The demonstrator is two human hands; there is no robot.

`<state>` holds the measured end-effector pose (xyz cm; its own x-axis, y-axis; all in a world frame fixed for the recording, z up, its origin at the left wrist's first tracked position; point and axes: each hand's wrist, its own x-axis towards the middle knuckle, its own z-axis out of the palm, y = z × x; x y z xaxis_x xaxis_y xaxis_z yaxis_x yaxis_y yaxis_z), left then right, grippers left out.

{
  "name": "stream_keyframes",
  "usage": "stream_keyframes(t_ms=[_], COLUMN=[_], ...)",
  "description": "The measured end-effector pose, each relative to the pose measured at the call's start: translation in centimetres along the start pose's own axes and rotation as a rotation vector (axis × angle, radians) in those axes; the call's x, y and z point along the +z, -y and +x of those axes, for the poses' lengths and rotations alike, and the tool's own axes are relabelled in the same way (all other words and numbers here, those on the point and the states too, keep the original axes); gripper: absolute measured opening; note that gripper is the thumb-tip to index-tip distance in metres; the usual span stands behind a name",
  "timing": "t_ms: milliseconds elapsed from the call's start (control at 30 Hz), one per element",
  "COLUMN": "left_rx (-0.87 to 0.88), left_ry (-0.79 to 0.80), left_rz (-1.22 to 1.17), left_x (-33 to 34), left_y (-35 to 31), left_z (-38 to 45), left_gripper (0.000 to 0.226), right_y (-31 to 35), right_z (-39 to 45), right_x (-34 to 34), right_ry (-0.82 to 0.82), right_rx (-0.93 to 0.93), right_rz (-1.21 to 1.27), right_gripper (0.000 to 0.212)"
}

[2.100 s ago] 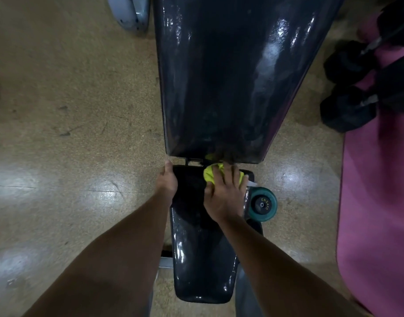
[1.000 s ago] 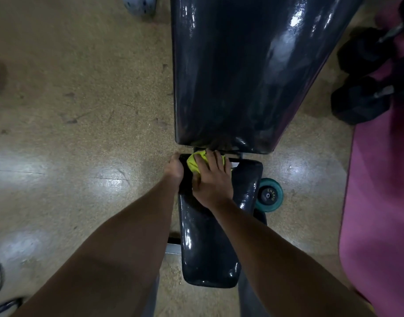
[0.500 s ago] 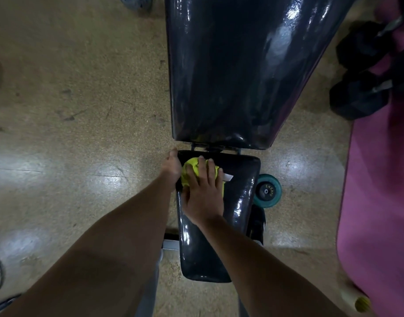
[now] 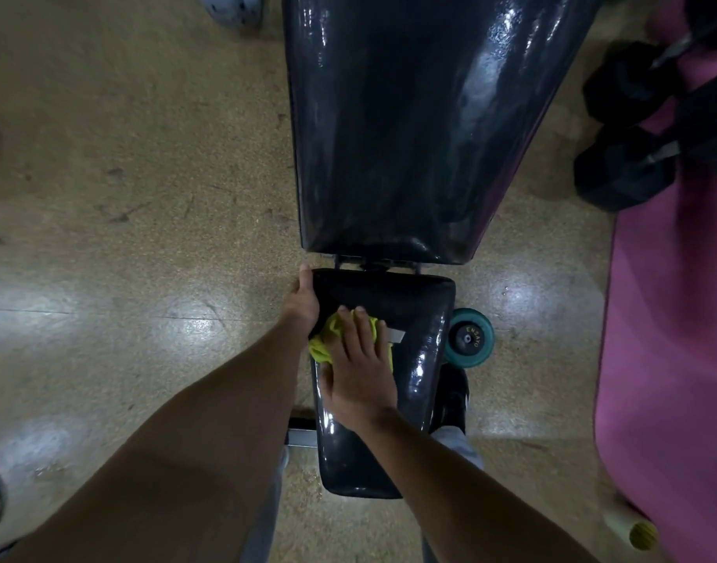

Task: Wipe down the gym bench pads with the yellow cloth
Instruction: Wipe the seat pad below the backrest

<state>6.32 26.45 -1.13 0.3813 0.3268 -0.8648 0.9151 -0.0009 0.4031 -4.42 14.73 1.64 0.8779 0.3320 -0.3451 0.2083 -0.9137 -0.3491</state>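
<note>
Two hands down on the seat pad (image 4: 413,319): right hand (image 4: 358,369) pressed flat, fingers spread, over the yellow cloth (image 4: 328,339) near the pad's left side; left hand (image 4: 306,302) curled around the left edge. Back pad (image 4: 409,123) just beyond, glossy. Teal wheel (image 4: 468,337) just right.

Gym floor. Evidence: adjustable weight bench with a glossy black back pad (image 4: 421,123) and smaller seat pad (image 4: 413,319), teal transport wheel (image 4: 470,337) on its frame, black hex dumbbells (image 4: 629,128) at right beside a pink exercise mat (image 4: 669,339). Speckled tan rubber-type flooring (image 4: 125,176), scuffed, with overhead light glare.
</note>
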Motion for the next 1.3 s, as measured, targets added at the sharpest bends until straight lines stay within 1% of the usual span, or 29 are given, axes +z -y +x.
stream_keyframes(t_ms=[67, 200, 233, 300, 400, 467, 600, 667, 733, 867, 933, 1033, 1067, 1133, 1233, 1267, 1300], left_rx=[-0.005, 0.002, 0.006, 0.009, 0.01, 0.015, 0.022, 0.023, 0.011, 0.008, 0.006, -0.004, -0.005, -0.001, -0.007, -0.006, -0.006], left_ry=[0.005, -0.013, -0.018, -0.024, -0.019, -0.02, -0.059, -0.069, -0.065, -0.06, -0.056, -0.048, -0.055, -0.066, -0.062, -0.06, -0.063], left_rz=[0.023, 0.043, 0.048, 0.041, 0.012, 0.018, 0.042, 0.047, 0.038, 0.021, 0.04, 0.07, 0.082, 0.094, 0.101, 0.106, 0.108], left_x=[0.0, 0.2, 0.3, 0.4, 0.3, 0.2, 0.4, 0.7, 0.7, 0.6, 0.6, 0.8, 0.8, 0.8, 0.8, 0.7, 0.7], left_y=[0.0, 0.3, 0.4, 0.5, 0.6, 0.9, 1.8, 2.0, 2.1, 2.5, 2.9, 3.1, 3.1, 3.1, 3.1, 3.1, 3.2], left_z=[-0.3, -0.6, -0.6, -0.8, -1.0, -1.2, -1.5, -1.5, -1.7, -2.1, -2.3, -2.4, -2.3, -2.2, -2.2, -2.2, -2.2], left_gripper=[0.076, 0.079, 0.079, 0.077, 0.076, 0.077, 0.078, 0.08, 0.081, 0.077, 0.079, 0.084, 0.084, 0.086, 0.088, 0.087, 0.087], right_y=[-0.9, -0.9, -0.6, 0.2, 0.0, -1.2, -3.4, -3.1, -2.7, -4.2, -5.0, -4.1, -3.5, -2.6, -3.4, -4.2, -5.0], right_z=[-0.7, 0.4, 0.6, 0.4, -1.4, -2.4, -1.9, -1.3, -1.4, -2.9, -2.9, -1.6, -1.2, -1.4, -3.1, -3.6, -3.9], right_x=[0.0, -0.6, -0.6, -0.4, -0.1, 0.0, -0.4, -0.5, -0.3, -0.1, -0.1, -0.3, -0.3, -0.3, -0.2, -0.1, 0.0], right_ry=[-0.001, -0.018, -0.013, 0.006, 0.004, -0.022, -0.065, -0.061, -0.045, -0.039, -0.067, -0.099, -0.096, -0.075, -0.042, -0.047, -0.062], right_rx=[-0.001, 0.159, 0.172, 0.131, -0.003, -0.017, 0.191, 0.227, 0.192, 0.024, 0.052, 0.22, 0.242, 0.195, 0.042, 0.028, 0.053], right_rz=[0.025, 0.033, 0.03, 0.027, 0.023, 0.042, 0.064, 0.053, 0.052, 0.055, 0.049, 0.063, 0.07, 0.061, 0.061, 0.071, 0.075], right_gripper=[0.052, 0.06, 0.062, 0.062, 0.057, 0.055, 0.061, 0.064, 0.064, 0.06, 0.06, 0.064, 0.065, 0.065, 0.062, 0.061, 0.061])
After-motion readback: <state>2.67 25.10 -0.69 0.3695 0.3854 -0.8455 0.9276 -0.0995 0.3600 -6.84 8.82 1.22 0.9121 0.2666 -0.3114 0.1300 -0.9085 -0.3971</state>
